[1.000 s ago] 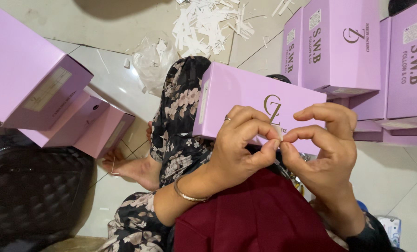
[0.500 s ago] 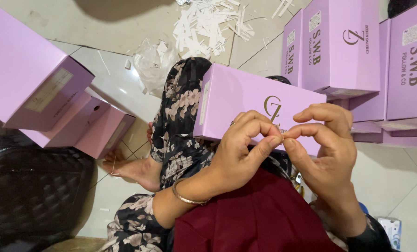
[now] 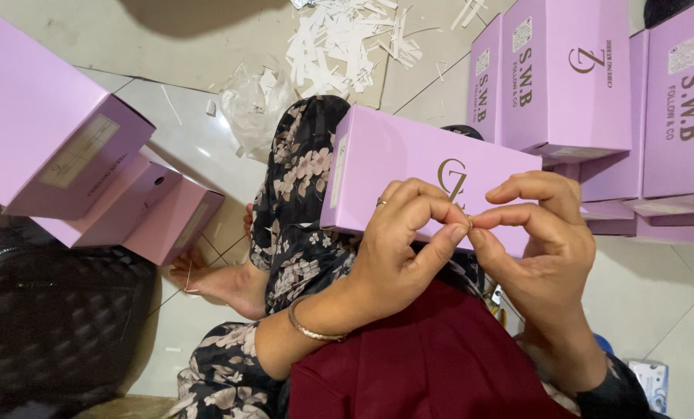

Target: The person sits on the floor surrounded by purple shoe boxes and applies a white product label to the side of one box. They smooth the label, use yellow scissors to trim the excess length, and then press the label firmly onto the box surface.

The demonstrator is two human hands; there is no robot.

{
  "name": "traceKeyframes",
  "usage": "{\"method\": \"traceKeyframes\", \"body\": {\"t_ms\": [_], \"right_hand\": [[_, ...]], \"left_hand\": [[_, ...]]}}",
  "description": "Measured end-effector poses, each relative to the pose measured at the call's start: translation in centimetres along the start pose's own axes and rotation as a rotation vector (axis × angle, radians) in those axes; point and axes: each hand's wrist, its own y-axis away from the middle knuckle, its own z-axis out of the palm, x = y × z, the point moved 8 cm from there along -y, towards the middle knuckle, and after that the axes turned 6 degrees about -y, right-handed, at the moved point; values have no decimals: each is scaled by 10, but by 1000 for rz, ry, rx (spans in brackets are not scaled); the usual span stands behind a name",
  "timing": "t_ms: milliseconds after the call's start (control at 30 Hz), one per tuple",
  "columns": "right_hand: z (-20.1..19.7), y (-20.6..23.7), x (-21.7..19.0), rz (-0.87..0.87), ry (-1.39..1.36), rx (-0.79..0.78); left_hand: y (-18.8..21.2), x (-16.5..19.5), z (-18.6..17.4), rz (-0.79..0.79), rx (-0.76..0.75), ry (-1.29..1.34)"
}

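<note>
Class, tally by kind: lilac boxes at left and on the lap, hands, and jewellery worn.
Lilac cardboard boxes at left: 3
Lilac cardboard box on lap: 1
Bare left hand, bare right hand: 2
Gold metal bangle: 1
Finger ring: 1
Total: 8

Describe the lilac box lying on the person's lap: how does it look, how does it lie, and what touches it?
The long lilac cardboard box is rectangular and closed, with a smooth matte surface, a gold emblem on its broad top face and a pale label on the short end that faces left. It lies flat across the floral-trousered lap, slightly tilted in the picture. The left hand and right hand meet fingertip to fingertip in front of its near edge, covering part of it; whether they touch the box cannot be told.
</note>
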Motion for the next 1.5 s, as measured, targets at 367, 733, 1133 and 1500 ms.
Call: {"method": "traceKeyframes", "body": {"t_ms": [367,733,1133,1500], "right_hand": [[-2,6,19,128,-307,10],[7,8,23,130,-433,-59],[1,2,18,243,-423,-214],[5,3,22,197,-476,-187]], "left_hand": [[-2,4,2,39,59,-128],[-5,13,-16,-16,62,113],[-12,-4,-5,-142,-162,108],[-19,1,-6,-117,-191,91]]}}
